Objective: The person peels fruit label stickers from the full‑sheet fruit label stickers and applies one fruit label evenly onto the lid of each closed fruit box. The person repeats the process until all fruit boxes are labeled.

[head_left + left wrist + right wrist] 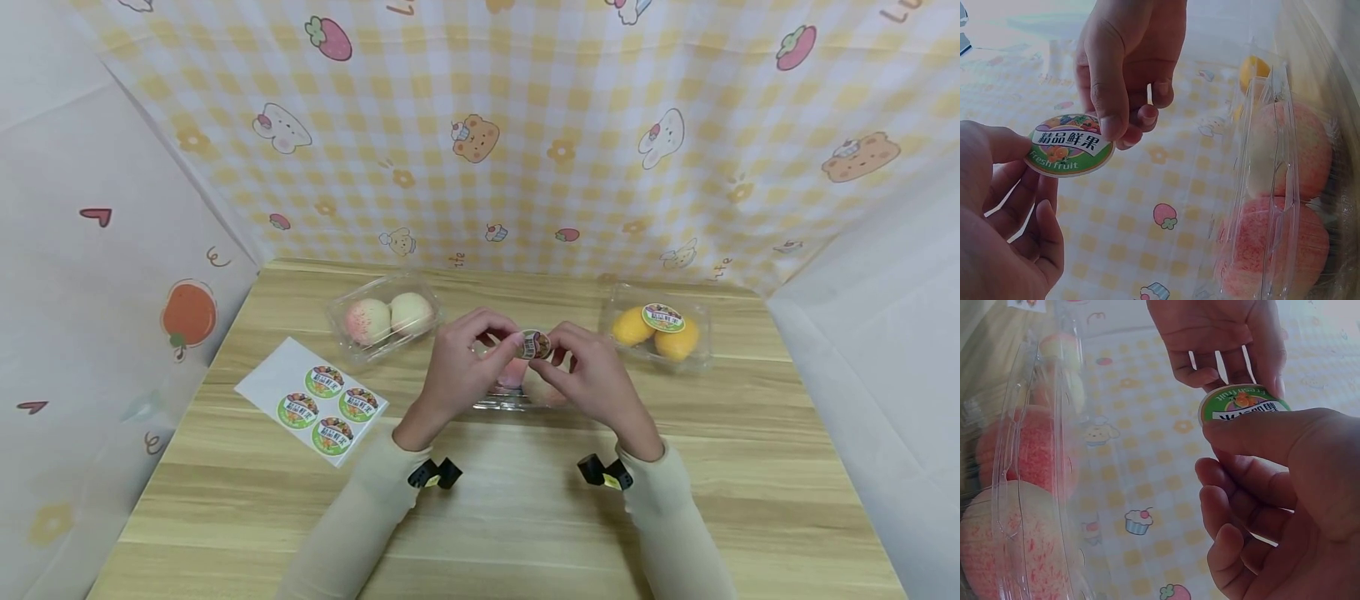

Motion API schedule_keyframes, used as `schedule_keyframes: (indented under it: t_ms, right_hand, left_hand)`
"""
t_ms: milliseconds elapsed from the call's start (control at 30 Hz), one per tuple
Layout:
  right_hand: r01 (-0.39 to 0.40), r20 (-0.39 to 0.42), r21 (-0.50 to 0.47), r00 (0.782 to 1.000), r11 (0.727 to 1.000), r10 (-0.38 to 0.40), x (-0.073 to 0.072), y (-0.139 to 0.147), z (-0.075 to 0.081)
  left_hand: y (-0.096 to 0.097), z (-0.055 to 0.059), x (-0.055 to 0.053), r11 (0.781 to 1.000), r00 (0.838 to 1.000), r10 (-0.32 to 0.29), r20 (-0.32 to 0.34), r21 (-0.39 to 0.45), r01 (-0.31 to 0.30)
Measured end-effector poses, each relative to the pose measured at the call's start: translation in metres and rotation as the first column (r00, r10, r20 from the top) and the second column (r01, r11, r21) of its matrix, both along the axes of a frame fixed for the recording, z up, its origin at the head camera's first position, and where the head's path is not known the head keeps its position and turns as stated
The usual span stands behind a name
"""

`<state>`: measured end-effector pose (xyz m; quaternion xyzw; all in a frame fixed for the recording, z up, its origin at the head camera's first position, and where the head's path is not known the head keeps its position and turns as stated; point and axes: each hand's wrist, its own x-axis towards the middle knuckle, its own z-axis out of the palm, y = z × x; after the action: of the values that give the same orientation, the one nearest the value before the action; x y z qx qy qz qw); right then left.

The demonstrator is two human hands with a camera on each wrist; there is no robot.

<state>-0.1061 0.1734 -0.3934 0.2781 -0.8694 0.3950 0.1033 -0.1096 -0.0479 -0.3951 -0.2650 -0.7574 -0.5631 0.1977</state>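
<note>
Between both hands is a round "fresh fruit" sticker (536, 344) with a green and white label face. My left hand (463, 367) pinches one edge of it between thumb and fingers. The opposite edge is pinched by my right hand (596, 379). In the left wrist view the sticker (1067, 145) faces the camera, held flat and off the surface. Below the hands sits a clear plastic box (498, 406) with two pink peaches, partly hidden by the hands in the head view. The peaches (1275, 247) show more fully in the left wrist view.
At the back left, a clear box (360, 354) holds two pale peaches. Another box (693, 360) at the right contains two yellow fruits and bears a round sticker (663, 317). A white sheet (273, 375) with several stickers lies on the left of the wooden table (517, 533).
</note>
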Motion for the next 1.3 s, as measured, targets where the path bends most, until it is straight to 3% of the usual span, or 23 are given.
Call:
schedule_keyframes:
  t_ms: [567, 933, 1300]
  right_hand:
    - [-0.010, 0.011, -0.061, 1.000, 0.998, 0.011, -0.002, 0.008, 0.002]
    - [0.023, 0.164, -0.179, 0.986, 0.984, 0.007, 0.001, 0.011, 0.007]
    - [0.095, 0.227, -0.196, 0.973, 0.976, -0.049, 0.002, 0.012, 0.008]
  left_hand:
    - [-0.004, -0.004, 0.000, 1.000, 0.995, 0.018, 0.096, 0.002, -0.018]
    - [-0.008, -0.007, 0.002, 0.999, 0.987, 0.042, 0.156, -0.034, -0.037]
    - [-0.008, -0.015, 0.002, 0.998, 0.979, -0.008, 0.201, -0.062, 0.021]
